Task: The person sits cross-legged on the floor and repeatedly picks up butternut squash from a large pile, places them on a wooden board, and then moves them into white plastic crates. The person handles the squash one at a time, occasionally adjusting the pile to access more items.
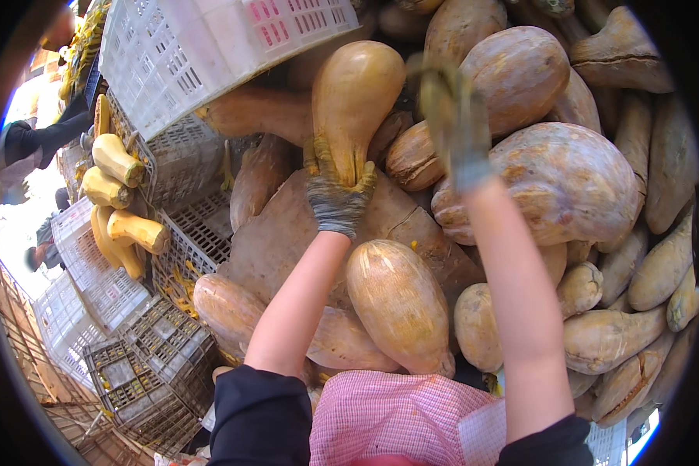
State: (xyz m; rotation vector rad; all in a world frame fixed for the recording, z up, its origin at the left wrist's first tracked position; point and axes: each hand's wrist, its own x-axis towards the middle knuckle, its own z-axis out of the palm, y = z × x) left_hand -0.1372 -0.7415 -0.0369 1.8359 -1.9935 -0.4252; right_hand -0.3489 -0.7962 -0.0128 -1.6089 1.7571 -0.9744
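My left hand [339, 195], in a grey work glove stained yellow, grips the narrow end of a tan butternut-type squash [358, 87]. The squash's bulb points away from me. Motion blurs my right hand [454, 119], also gloved, to the right of that bulb; whether it holds anything cannot be made out. Beneath my left hand lies a flat, worn brown board [279, 233], cracked at the right. A large oval squash [399, 303] rests on the board's near side, close to my apron. Beside my right wrist sits a big ribbed pumpkin [565, 175].
Unpeeled squashes [611, 338] are heaped along the right. A white plastic crate [221, 52] stands tilted at the top left. Peeled yellow squashes [116, 160] lie on crates at the left, above a dark slatted crate [145, 373]. Other people [46, 137] are at the far left.
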